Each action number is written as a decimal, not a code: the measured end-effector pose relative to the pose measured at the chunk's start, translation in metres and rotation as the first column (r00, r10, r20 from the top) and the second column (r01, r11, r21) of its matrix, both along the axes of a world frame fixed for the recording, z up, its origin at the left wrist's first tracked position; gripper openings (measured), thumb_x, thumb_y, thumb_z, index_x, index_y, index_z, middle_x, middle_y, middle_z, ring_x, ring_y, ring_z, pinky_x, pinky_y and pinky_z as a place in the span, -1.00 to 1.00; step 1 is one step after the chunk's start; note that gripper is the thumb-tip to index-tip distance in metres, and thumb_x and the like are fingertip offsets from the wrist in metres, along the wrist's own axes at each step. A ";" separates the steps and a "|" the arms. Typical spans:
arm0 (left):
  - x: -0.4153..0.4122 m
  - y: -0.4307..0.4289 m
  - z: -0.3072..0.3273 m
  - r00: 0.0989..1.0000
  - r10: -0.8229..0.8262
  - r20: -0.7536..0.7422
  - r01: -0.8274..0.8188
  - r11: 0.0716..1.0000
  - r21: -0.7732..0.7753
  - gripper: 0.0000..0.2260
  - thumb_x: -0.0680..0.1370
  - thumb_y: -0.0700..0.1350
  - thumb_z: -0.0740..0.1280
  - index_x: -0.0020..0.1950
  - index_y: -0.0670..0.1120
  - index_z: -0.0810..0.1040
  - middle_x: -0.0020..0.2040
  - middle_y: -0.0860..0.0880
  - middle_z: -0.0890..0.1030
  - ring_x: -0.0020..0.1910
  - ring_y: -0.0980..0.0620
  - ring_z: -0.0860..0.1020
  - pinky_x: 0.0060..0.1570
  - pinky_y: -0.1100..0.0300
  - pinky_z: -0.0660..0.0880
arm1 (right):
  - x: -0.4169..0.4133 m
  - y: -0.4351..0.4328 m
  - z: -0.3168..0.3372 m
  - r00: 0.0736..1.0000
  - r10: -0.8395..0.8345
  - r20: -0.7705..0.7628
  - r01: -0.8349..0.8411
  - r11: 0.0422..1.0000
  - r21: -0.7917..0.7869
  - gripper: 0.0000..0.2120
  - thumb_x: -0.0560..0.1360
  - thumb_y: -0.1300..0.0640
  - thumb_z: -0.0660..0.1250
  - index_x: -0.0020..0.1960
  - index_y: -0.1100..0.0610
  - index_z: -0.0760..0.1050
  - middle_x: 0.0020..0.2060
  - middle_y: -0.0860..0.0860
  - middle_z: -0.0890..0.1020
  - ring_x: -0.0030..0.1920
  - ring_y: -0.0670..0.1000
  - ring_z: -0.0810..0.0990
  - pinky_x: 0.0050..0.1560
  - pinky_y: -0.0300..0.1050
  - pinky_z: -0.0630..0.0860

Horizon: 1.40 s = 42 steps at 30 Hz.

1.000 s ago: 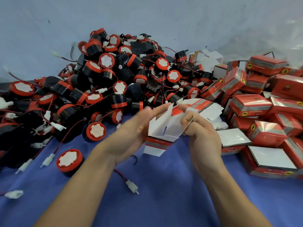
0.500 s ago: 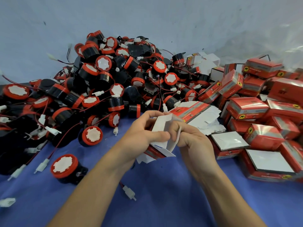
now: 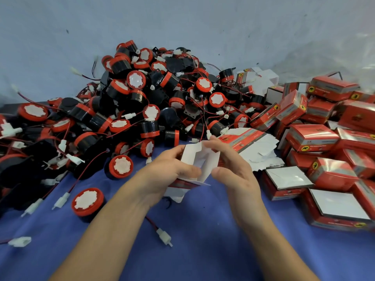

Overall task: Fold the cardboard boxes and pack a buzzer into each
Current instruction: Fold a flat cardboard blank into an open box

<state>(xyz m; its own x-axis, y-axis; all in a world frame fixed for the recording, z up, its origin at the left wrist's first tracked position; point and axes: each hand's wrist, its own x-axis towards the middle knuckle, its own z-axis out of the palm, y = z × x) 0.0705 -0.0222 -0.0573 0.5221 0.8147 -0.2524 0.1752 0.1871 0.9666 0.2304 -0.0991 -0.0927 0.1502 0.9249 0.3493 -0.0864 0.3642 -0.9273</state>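
Left grip (image 3: 168, 174), right grip (image 3: 237, 171) pinching carton (image 3: 204, 159), buzzers (image 3: 142, 102) behind, boxes (image 3: 316, 136) right

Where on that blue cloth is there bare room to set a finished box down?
Barest: the blue cloth between left forearm and right forearm, around the white connector, below the held box. Another patch lies right of that forearm, in front of the white-topped boxes. The buzzer pile crowds left and back; red boxes crowd the right.

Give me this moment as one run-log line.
step: folding | left hand: grips half-folded red-and-white cardboard box | right hand: pinches its top flap | heap of black-and-red round buzzers: on blue cloth, none in hand
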 end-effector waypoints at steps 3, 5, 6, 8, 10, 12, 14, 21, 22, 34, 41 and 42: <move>-0.001 0.003 0.003 0.995 0.043 0.087 -0.044 0.999 0.011 -0.54 0.48 -0.43 0.44 0.27 -0.01 0.62 0.00 -0.04 0.75 -0.12 -0.03 0.73 -0.27 0.14 0.62 | 0.002 -0.004 -0.001 0.995 -0.099 0.023 0.098 0.995 0.022 -0.42 0.42 0.06 0.41 0.44 -0.09 0.49 0.37 -0.18 0.58 0.41 -0.13 0.50 0.28 -0.29 0.49; 0.003 0.004 0.001 0.978 0.141 0.156 -0.145 0.989 0.019 -0.53 0.46 -0.45 0.45 0.26 -0.01 0.61 -0.08 0.02 0.75 -0.19 0.03 0.72 -0.32 0.18 0.61 | 0.008 -0.003 -0.002 0.990 -0.136 -0.022 0.135 0.989 -0.052 -0.42 0.39 0.17 0.39 0.41 -0.09 0.51 0.33 -0.13 0.62 0.36 -0.10 0.57 0.28 -0.16 0.55; 0.008 0.003 -0.001 0.957 0.217 0.192 -0.222 0.975 0.002 -0.53 0.45 -0.45 0.46 0.26 -0.03 0.60 -0.06 0.00 0.75 -0.16 0.01 0.72 -0.32 0.18 0.61 | 0.009 -0.002 -0.001 0.992 -0.119 -0.029 0.115 0.987 -0.110 -0.40 0.37 0.20 0.38 0.39 -0.10 0.53 0.32 -0.08 0.63 0.31 -0.08 0.60 0.26 -0.11 0.58; 0.020 -0.001 -0.007 0.901 0.356 0.250 -0.352 0.934 -0.062 -0.53 0.42 -0.40 0.51 0.28 -0.08 0.57 0.04 -0.07 0.74 -0.07 -0.04 0.71 -0.29 0.18 0.62 | 0.004 -0.002 0.000 0.999 0.008 0.033 -0.002 0.983 -0.182 -0.38 0.38 0.22 0.39 0.41 -0.14 0.50 0.33 -0.07 0.62 0.30 -0.13 0.60 0.23 -0.12 0.57; 0.031 -0.008 -0.016 0.886 0.403 0.231 -0.394 0.915 -0.087 -0.46 0.36 -0.27 0.61 0.28 -0.04 0.56 0.07 -0.06 0.74 -0.01 -0.03 0.72 -0.24 0.16 0.62 | -0.007 -0.001 -0.005 0.991 0.088 0.096 -0.067 0.976 -0.206 -0.58 0.49 0.14 0.35 0.32 -0.14 0.55 0.19 -0.12 0.69 0.20 -0.15 0.64 0.18 -0.12 0.57; 0.035 -0.014 -0.025 0.913 0.400 0.083 -0.403 0.915 0.027 -0.45 0.29 0.05 0.63 0.23 0.10 0.55 0.05 0.05 0.73 0.04 0.03 0.70 -0.12 0.10 0.62 | -0.014 0.000 -0.009 0.993 -0.030 0.118 0.059 0.966 -0.253 -0.75 0.52 -0.04 0.32 0.17 -0.12 0.62 -0.03 -0.08 0.74 0.00 -0.08 0.69 0.12 0.03 0.59; 0.034 -0.015 -0.029 0.907 0.412 -0.084 -0.388 0.898 0.208 -0.48 0.28 0.41 0.39 0.15 0.22 0.54 0.05 0.11 0.68 0.06 0.07 0.65 0.05 -0.01 0.61 | -0.014 0.001 -0.012 0.994 -0.096 0.044 0.104 0.959 -0.263 -0.75 0.54 -0.07 0.30 0.15 -0.08 0.65 -0.05 -0.05 0.74 -0.04 -0.06 0.69 0.06 0.01 0.60; 0.027 -0.009 -0.037 0.940 0.334 0.069 -0.340 0.902 0.267 -0.64 0.37 0.31 0.33 0.11 0.28 0.68 0.01 0.15 0.74 0.03 0.14 0.68 0.05 0.07 0.63 | -0.004 0.008 -0.004 0.956 -0.129 -0.262 0.048 0.954 -0.297 -0.78 0.57 0.15 0.32 0.13 0.10 0.70 0.06 0.17 0.73 0.03 0.05 0.70 -0.01 -0.05 0.66; 0.025 -0.007 -0.039 0.946 0.302 0.114 -0.320 0.923 0.214 -0.66 0.36 0.22 0.40 0.10 0.22 0.71 -0.01 0.11 0.75 0.01 0.12 0.70 0.00 0.14 0.63 | 0.000 0.009 -0.002 0.948 -0.110 -0.297 0.014 0.952 -0.307 -0.77 0.54 0.21 0.34 0.13 0.13 0.70 0.08 0.22 0.72 0.05 0.10 0.70 0.03 0.02 0.67; 0.023 -0.007 -0.055 0.939 0.318 0.128 -0.339 0.919 0.201 -0.74 0.34 -0.03 0.47 0.02 0.01 0.69 -0.11 -0.06 0.76 -0.04 -0.14 0.72 0.11 -0.27 0.60 | 0.009 0.012 -0.004 0.991 -0.128 -0.029 0.108 0.920 -0.377 -0.67 0.54 0.33 0.34 0.11 -0.02 0.73 -0.01 -0.03 0.77 0.07 0.04 0.73 0.09 -0.04 0.63; 0.015 -0.006 -0.046 0.934 0.075 0.350 -0.155 0.966 0.207 -0.49 0.36 0.13 0.46 0.28 -0.02 0.68 -0.23 -0.10 0.51 -0.34 0.03 0.34 -0.40 0.27 0.29 | 0.016 0.015 -0.003 0.959 -0.206 -0.197 0.112 0.907 -0.407 -0.74 0.55 0.35 0.33 0.04 0.11 0.74 -0.02 0.17 0.75 0.03 0.21 0.73 0.11 0.12 0.62; 0.014 -0.005 -0.047 0.936 0.047 0.349 -0.131 0.966 0.222 -0.48 0.39 0.15 0.44 0.31 0.01 0.67 -0.21 -0.06 0.53 -0.33 0.05 0.33 -0.40 0.29 0.30 | 0.017 0.014 -0.003 0.952 -0.209 -0.223 0.102 0.905 -0.412 -0.74 0.54 0.36 0.32 0.04 0.13 0.74 -0.01 0.18 0.75 0.02 0.19 0.73 0.09 0.10 0.63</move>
